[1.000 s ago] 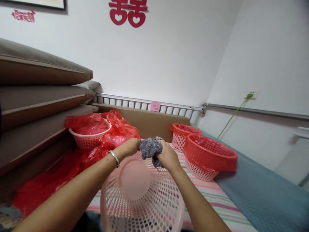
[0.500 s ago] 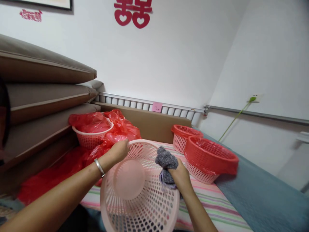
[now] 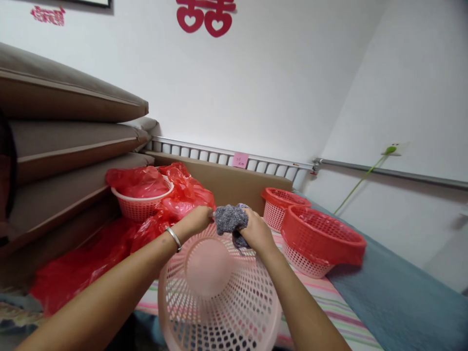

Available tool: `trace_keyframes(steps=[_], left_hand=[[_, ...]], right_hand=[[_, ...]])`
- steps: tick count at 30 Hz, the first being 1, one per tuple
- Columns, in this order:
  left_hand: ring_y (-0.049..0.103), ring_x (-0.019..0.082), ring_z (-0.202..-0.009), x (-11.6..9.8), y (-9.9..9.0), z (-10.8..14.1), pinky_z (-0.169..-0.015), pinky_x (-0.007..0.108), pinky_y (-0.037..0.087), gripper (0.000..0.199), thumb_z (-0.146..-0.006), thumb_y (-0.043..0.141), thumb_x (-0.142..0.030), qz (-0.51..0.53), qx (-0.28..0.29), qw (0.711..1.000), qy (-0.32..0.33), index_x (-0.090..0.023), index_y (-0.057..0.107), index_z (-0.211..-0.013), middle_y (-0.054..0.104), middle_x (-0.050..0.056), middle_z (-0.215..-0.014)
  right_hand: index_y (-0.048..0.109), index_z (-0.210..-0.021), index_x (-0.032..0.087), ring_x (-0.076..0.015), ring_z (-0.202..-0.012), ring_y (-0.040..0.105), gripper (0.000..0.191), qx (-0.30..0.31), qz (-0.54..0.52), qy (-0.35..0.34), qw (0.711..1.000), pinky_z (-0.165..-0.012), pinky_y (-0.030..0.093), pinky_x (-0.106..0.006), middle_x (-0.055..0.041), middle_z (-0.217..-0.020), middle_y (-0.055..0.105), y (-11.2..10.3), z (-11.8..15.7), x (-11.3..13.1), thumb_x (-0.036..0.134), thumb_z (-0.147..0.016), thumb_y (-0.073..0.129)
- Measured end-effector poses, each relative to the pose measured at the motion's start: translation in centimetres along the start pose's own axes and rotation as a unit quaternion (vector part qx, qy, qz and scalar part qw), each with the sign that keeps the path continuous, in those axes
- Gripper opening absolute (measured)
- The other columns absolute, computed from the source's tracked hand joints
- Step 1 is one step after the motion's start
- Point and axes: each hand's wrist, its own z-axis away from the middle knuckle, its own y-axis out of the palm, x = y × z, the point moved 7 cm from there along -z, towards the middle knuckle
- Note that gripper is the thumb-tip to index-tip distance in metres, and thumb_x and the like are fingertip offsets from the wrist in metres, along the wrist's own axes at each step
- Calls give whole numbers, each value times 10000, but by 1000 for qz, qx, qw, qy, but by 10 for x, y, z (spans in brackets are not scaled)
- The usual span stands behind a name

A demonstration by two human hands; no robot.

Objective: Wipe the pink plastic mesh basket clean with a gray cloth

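Note:
A pale pink plastic basket (image 3: pixel 208 268) with a perforated wall is tilted so its inside faces me. My left hand (image 3: pixel 199 219), with a silver bangle on the wrist, is closed on the basket's far rim. My right hand (image 3: pixel 258 231) is wrapped round a bunched grey cloth (image 3: pixel 231 219) and presses it near the same rim, right beside the left fingers. The cloth hides part of the rim and the right fingertips.
Left, a basket (image 3: pixel 141 207) holds red plastic bags, with more red bags (image 3: pixel 91 263) around it. Two red-lined baskets (image 3: pixel 310 263) stand right on a striped sheet (image 3: pixel 329 312). Stacked cushions (image 3: pixel 73 141) rise at left; a radiator (image 3: pixel 204 155) lines the wall.
My right hand has moved the grey cloth left and up along the rim, from the basket's right side to beside my left hand. The basket has shifted slightly right.

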Motion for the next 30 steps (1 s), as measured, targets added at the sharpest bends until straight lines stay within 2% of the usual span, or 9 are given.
trace_keyframes(steps=[3, 6, 9, 12, 15, 20, 24, 26, 30], left_hand=[[583, 176, -637, 22, -12, 11, -632, 285, 423, 169, -794, 525, -190, -78, -8, 994, -74, -104, 651, -722, 658, 81, -684], [592, 165, -652, 43, -25, 27, -629, 288, 431, 163, -826, 504, -191, -123, -25, 982, -138, -92, 624, -775, 657, 88, -736], [611, 170, -680, 48, -29, 45, -633, 283, 435, 184, -857, 478, -226, -145, -33, 976, -157, -104, 608, -810, 664, 90, -771], [636, 193, -722, 41, -28, 55, -644, 274, 429, 208, -877, 438, -235, -161, -33, 975, -147, -110, 600, -837, 676, 120, -796], [647, 206, -774, 30, -28, 53, -673, 265, 433, 205, -874, 442, -257, -175, -25, 977, -117, -118, 593, -885, 685, 129, -848], [642, 219, -829, 8, -29, 28, -706, 272, 434, 183, -832, 485, -242, -202, 3, 978, -60, -137, 625, -883, 697, 118, -904], [640, 210, -762, -10, -23, 9, -673, 265, 431, 166, -788, 532, -231, -215, 45, 975, -26, -139, 660, -841, 706, 104, -851], [637, 203, -734, -13, -20, 3, -654, 261, 429, 175, -788, 528, -228, -216, 56, 974, -23, -139, 670, -839, 707, 101, -830], [638, 208, -727, 3, -21, -2, -637, 262, 430, 203, -798, 497, -200, -220, 47, 973, -61, -117, 679, -835, 705, 129, -829]], right_hand=[[523, -1142, 239, -222, -1002, 574, 409, -7, -24, 62, 998, -793, 413, -287, -65, -1125, 613, 8, 14, -33, 288, -736, 528], [540, -1080, 220, -221, -915, 607, 375, 15, -46, 163, 985, -733, 423, -275, -70, -1007, 657, 20, 40, -62, 352, -728, 538], [513, -1098, 228, -235, -886, 617, 402, 3, -40, 211, 977, -678, 421, -277, -69, -979, 663, 22, 64, -70, 379, -726, 528], [502, -1104, 231, -244, -888, 616, 387, -13, -27, 205, 978, -667, 415, -279, -71, -977, 660, 15, 73, -66, 365, -741, 498], [508, -1091, 223, -244, -888, 610, 366, -12, -18, 187, 982, -682, 412, -282, -73, -962, 656, 9, 69, -62, 334, -744, 486], [501, -1121, 225, -230, -936, 589, 410, -19, -7, 121, 992, -737, 407, -280, -63, -1026, 628, 6, 48, -44, 243, -711, 503], [512, -1135, 245, -215, -998, 570, 427, -17, -40, 55, 998, -788, 403, -269, -54, -1096, 613, 12, 29, -28, 233, -708, 529], [521, -1125, 245, -211, -988, 577, 416, -15, -64, 64, 996, -786, 408, -266, -52, -1083, 624, 19, 25, -32, 253, -709, 536], [531, -1089, 227, -221, -927, 606, 392, -10, -94, 158, 983, -738, 428, -271, -60, -1017, 653, 36, 40, -59, 322, -709, 533]])
